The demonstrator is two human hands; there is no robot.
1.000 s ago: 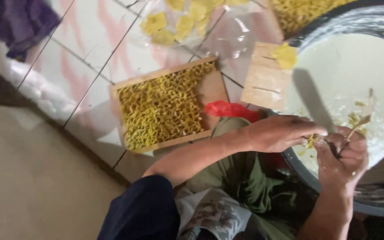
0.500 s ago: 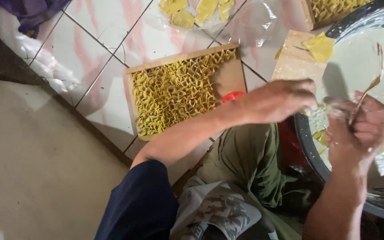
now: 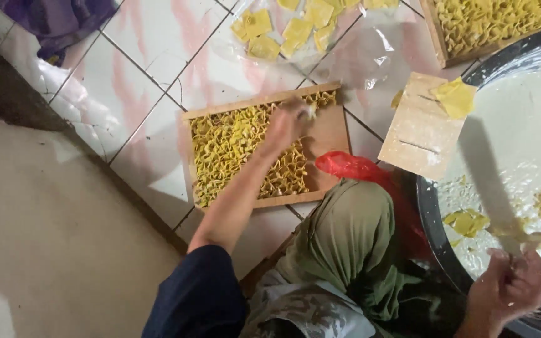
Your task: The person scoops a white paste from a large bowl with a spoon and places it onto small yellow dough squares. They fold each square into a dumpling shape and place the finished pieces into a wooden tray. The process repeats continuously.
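My left hand [image 3: 290, 122] reaches out over a wooden tray [image 3: 333, 134] that is mostly filled with rows of small folded yellow dough pieces [image 3: 233, 147]. Its fingers are pinched on one folded piece at the edge of the filled part. My right hand [image 3: 510, 289] is low at the right, over the rim of a big dark basin [image 3: 432, 216]. It grips a pale yellow dough wrapper [image 3: 516, 233], which is blurred. A white floury layer with a few yellow wrappers [image 3: 466, 222] lies in the basin.
A small wooden board [image 3: 414, 134] carrying a yellow wrapper leans by the basin. A clear plastic sheet with square wrappers [image 3: 283, 28] and a second filled tray [image 3: 502, 22] lie further off. A red bag [image 3: 352, 166], my green-clad knee [image 3: 345, 244], a purple cloth [image 3: 70, 19] and a step down to the left.
My left hand has gone from the basin leftward to the wooden tray. My right hand has dropped lower over the basin rim. The view has shifted so that the tray sits more centrally.
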